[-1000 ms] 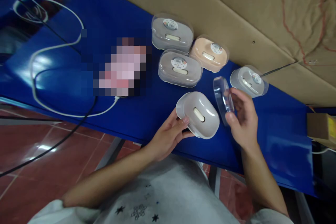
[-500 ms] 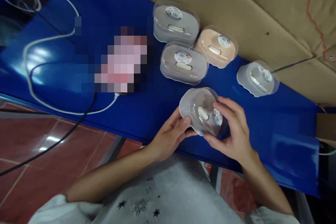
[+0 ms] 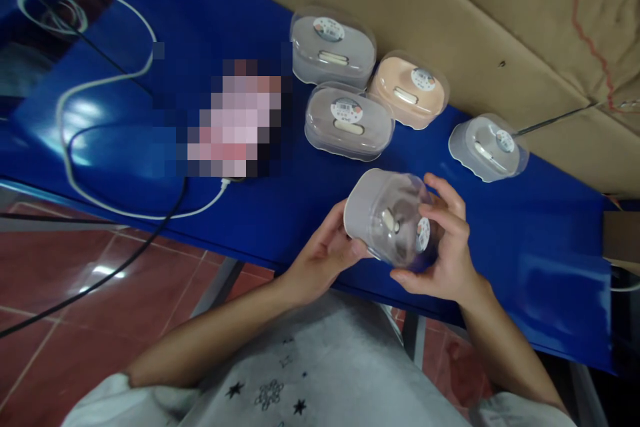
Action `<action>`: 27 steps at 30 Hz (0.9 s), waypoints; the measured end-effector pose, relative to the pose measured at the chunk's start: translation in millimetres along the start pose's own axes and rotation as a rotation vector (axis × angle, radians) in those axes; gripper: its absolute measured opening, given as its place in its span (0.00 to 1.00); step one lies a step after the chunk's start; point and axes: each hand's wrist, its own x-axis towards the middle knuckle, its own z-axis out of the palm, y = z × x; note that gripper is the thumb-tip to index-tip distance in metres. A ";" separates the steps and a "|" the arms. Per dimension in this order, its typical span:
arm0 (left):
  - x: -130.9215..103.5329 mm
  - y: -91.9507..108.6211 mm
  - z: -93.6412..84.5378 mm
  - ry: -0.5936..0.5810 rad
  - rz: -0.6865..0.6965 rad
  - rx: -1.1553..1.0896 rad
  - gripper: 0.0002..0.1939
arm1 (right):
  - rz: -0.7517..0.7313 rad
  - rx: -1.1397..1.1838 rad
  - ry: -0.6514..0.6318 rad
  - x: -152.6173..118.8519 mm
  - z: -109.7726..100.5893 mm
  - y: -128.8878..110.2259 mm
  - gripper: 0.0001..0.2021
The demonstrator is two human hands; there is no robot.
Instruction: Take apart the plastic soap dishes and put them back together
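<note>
A grey oval plastic soap box (image 3: 364,203) with a clear lid is held up over the blue table, tilted so that its grey base faces left. A round label and a pale slotted piece show through or on the lid. My left hand (image 3: 320,257) grips the base from the left, thumb on the near side. Around the lid end on the right curls my right hand (image 3: 447,247), its thumb below and a fingertip by the label; one finger stands off the lid. Fingers behind the box are hidden.
Two more grey boxes (image 3: 333,40) and a peach box (image 3: 410,90) stand together at the back. Another pale box (image 3: 487,150) is further right. A blurred pink item (image 3: 230,123) and a white cable (image 3: 63,120) lie left. Brown paper (image 3: 475,27) borders the table.
The soap box has tipped further, with its lid turned to the right and more of the grey base in sight. My right fingers have shifted on the lid, and one has lifted.
</note>
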 end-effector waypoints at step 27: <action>0.6 13.0 7.0 0.297 0.019 0.214 0.21 | 0.124 0.125 -0.050 -1.9 -1.6 6.1 0.52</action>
